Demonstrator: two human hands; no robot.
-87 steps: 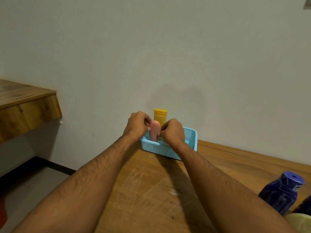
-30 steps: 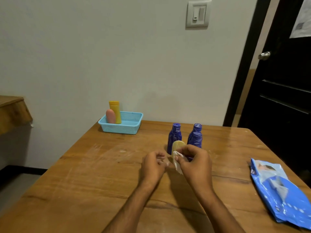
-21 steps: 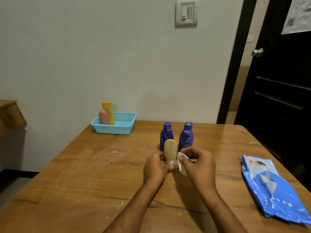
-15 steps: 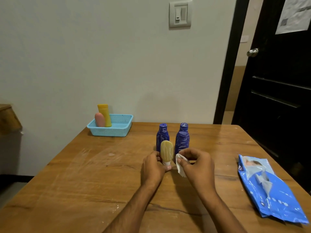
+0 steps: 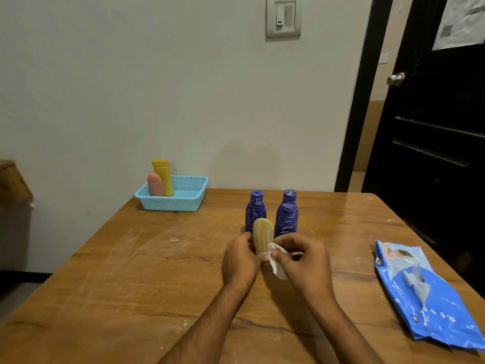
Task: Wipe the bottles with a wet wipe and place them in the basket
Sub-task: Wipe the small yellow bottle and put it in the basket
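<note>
A small tan bottle [image 5: 263, 235] stands upside down on its white cap over the middle of the table, and my left hand [image 5: 241, 257] grips its lower part. My right hand [image 5: 304, 261] pinches a white wet wipe [image 5: 277, 266] against the bottle's base. Two blue bottles [image 5: 255, 210] [image 5: 287, 213] stand upright just behind my hands. The light blue basket [image 5: 187, 199] sits at the table's far left corner with a pink bottle [image 5: 155, 184] and a yellow bottle [image 5: 163, 176] upright in its left end.
A blue pack of wet wipes [image 5: 425, 292] lies at the right edge of the wooden table [image 5: 131, 271]. A black door [image 5: 433, 127] stands to the right, and a wall runs behind the table.
My hands left the basket after setting the pink bottle in it. My left hand has since taken hold of the tan bottle, while the right brought the wipe against it.
</note>
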